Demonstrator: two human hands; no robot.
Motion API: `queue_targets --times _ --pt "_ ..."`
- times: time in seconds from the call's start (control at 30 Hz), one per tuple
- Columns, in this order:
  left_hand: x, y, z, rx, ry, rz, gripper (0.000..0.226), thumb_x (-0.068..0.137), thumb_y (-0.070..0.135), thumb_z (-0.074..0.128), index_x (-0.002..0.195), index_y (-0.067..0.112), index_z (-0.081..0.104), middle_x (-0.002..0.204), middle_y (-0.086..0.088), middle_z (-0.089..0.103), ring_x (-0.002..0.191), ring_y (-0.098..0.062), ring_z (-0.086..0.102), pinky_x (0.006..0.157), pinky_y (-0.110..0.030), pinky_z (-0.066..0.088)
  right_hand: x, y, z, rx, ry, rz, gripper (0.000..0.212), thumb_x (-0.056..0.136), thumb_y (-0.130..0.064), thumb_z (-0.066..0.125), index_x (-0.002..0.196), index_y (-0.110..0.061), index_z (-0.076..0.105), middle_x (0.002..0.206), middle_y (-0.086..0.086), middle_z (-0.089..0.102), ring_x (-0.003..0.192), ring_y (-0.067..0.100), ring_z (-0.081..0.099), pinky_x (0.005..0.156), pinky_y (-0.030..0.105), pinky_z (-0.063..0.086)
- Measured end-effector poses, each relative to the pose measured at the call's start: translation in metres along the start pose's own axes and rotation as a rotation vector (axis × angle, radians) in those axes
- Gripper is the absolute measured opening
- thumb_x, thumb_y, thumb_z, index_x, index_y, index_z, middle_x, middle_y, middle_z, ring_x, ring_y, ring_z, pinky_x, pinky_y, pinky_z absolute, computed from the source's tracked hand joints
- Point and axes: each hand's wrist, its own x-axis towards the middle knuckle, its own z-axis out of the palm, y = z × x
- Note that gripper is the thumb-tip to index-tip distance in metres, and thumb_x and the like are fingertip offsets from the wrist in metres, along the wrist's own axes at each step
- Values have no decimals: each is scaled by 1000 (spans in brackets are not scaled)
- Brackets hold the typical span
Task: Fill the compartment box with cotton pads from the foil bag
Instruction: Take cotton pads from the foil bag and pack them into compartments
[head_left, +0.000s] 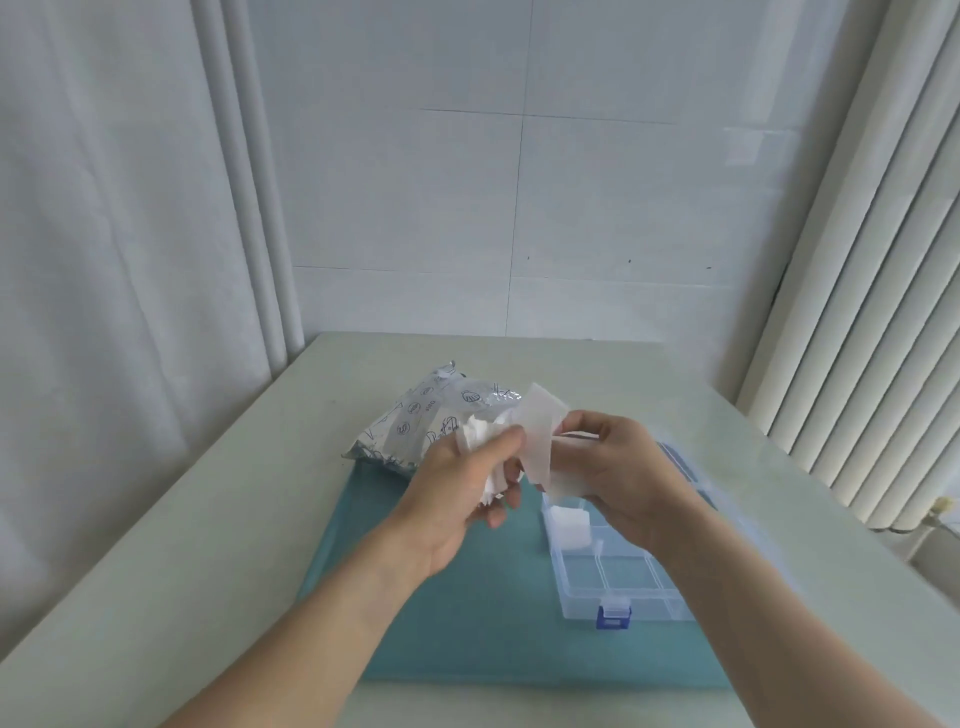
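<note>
Above the teal mat, my left hand grips a crumpled bunch of white cotton pads. My right hand pinches a single flat cotton pad held up between both hands. The silver foil bag with blue print lies behind my left hand on the table. A clear compartment box with a blue latch sits open on the mat under my right wrist. One compartment at its far left holds white pads. The near compartments look empty. My right arm hides part of the box.
The teal mat covers the middle of a pale table. A curtain hangs at left, a ribbed radiator stands at right, and a tiled wall closes the back. The box's clear lid lies open toward the right.
</note>
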Motion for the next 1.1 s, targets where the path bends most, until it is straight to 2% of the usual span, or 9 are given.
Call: queue_targets --times 0.1,0.23,0.43,0.5,0.63,0.73,0.9,0.97,1.1 --pt "7 -5 5 68 42 106 41 91 42 65 84 2 63 76 -16 57 61 -21 55 44 -26 34 4 4 -5 -49 83 -29 31 76 -7 84 87 9 60 78 13 74 64 23 65 60 31 51" --pt "9 -21 14 150 -5 117 59 75 56 69 96 1 69 81 -12 67 66 -19 58 44 -27 36 4 16 -1 -154 159 -15 26 73 -15 84 78 -8 59 66 11 73 54 22 61 58 25 44" --pt "11 -34 13 -17 121 -18 12 93 11 62 87 3 69 68 -14 59 53 -22 51 43 -27 35 3 24 -9 -173 128 -7 25 76 -17 85 73 -1 66 74 13 75 59 21 65 60 29 49" --pt "10 -35 8 -84 91 -71 7 95 7 58 94 4 65 69 -14 54 53 -24 52 43 -27 36 1 21 -18 -114 128 -3 26 77 -16 84 76 4 67 75 16 74 55 23 64 55 26 50" --pt "7 -36 4 -149 35 -122 18 95 0 54 108 -3 65 84 -22 66 67 -29 67 52 -31 52 -6 17 -33 -67 -14 20 24 75 -28 81 76 -5 77 77 20 70 66 24 61 55 25 50" --pt "5 -35 8 -171 -38 -130 19 94 20 59 103 6 70 81 -15 64 62 -21 59 52 -28 48 -8 20 -34 -103 -144 70 27 78 -27 79 84 -1 78 75 16 68 68 22 59 57 25 50" --pt "-1 -37 12 -110 -208 -153 42 91 56 59 105 17 69 86 -3 64 71 -14 54 57 -27 32 -11 25 -19 -227 -160 96 20 80 -24 81 79 -4 78 71 10 72 59 15 61 58 20 45" --pt "-5 -39 16 -21 -221 -95 35 94 46 58 98 15 72 76 0 60 65 -13 50 57 -26 34 -12 28 -13 -222 -126 77 18 81 -20 80 78 -3 77 69 15 73 58 16 62 60 22 46" --pt "-6 -40 22 -70 -28 -101 23 102 20 51 97 5 68 77 -9 64 66 -19 58 56 -27 45 -12 33 -2 -294 56 47 16 72 -17 87 74 -7 75 65 11 73 55 18 64 59 29 51"
